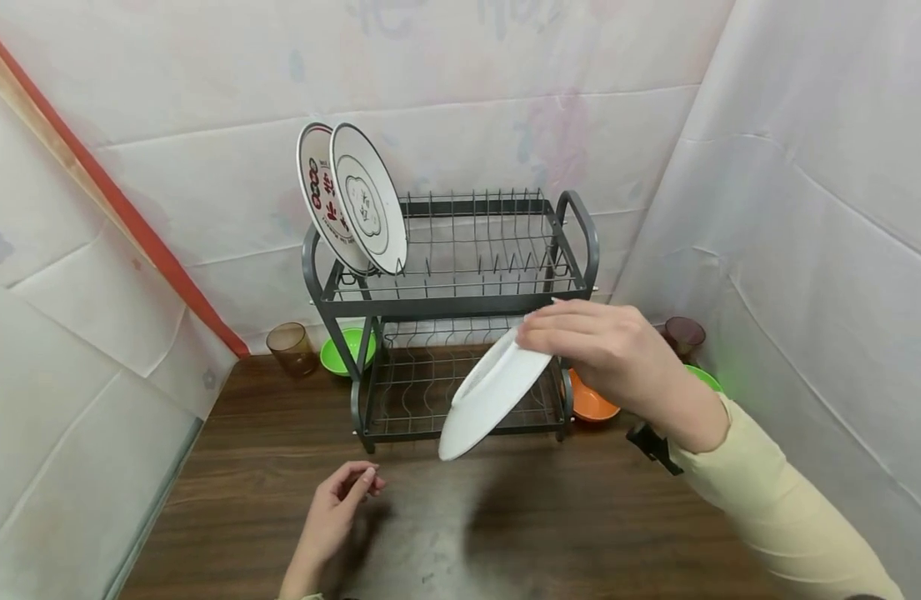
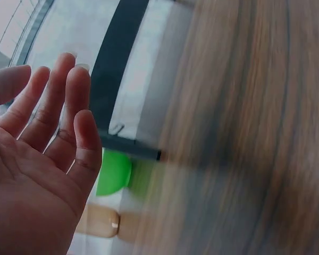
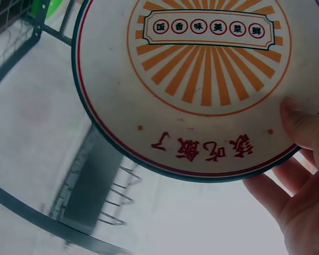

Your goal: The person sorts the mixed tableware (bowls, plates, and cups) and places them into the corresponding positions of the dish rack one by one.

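Note:
My right hand [image 1: 595, 346] grips a plate [image 1: 498, 387] by its edge, thumb on the face and fingers behind. In the head view the plate is tilted, its white underside showing, in front of the dish rack [image 1: 460, 307]. The right wrist view shows the plate's face [image 3: 202, 69] with orange rays, red writing and a dark rim. My left hand [image 1: 340, 500], fingers loosely bent and holding nothing, is low over the table in front of the rack's left side. Two plates [image 1: 370, 200] stand on edge at the left of the rack's upper tier.
Left of the rack are a brown cup [image 1: 292, 348] and a green bowl [image 1: 347, 351]. To its right are an orange bowl [image 1: 593, 400], another cup [image 1: 685, 335] and a partly hidden green bowl [image 1: 704, 377]. Pale sheets hang around the wooden table [image 1: 242, 492].

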Motion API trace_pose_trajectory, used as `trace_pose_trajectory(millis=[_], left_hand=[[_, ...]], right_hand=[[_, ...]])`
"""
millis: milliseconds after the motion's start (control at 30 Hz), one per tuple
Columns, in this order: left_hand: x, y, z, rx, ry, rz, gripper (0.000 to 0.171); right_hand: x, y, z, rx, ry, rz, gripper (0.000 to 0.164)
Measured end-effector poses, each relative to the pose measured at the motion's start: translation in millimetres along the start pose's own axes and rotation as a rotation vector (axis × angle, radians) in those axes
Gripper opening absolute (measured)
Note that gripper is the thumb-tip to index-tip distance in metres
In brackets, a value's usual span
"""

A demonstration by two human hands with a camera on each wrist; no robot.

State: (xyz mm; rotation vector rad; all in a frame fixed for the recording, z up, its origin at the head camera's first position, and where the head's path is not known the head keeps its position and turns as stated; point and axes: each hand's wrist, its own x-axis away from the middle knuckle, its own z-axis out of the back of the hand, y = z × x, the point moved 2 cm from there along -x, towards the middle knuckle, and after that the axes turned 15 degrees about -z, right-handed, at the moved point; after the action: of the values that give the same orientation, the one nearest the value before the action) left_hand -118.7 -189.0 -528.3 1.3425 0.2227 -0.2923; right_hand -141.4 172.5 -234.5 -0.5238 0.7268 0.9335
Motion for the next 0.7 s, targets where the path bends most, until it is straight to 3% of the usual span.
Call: trace_pose_trajectory(millis=[267,700], left_hand=[[5.0,-4.2,19.5,-0.046,0.039,0.039,0.024],[7.9,-9.8,24.7,-0.054,0.058,0.032,0.025]], right_hand=[[-37,-4,22,0.015,0.063,0.068,0.037],[-100,17,33,0.135,0.135,0.075,0.020]])
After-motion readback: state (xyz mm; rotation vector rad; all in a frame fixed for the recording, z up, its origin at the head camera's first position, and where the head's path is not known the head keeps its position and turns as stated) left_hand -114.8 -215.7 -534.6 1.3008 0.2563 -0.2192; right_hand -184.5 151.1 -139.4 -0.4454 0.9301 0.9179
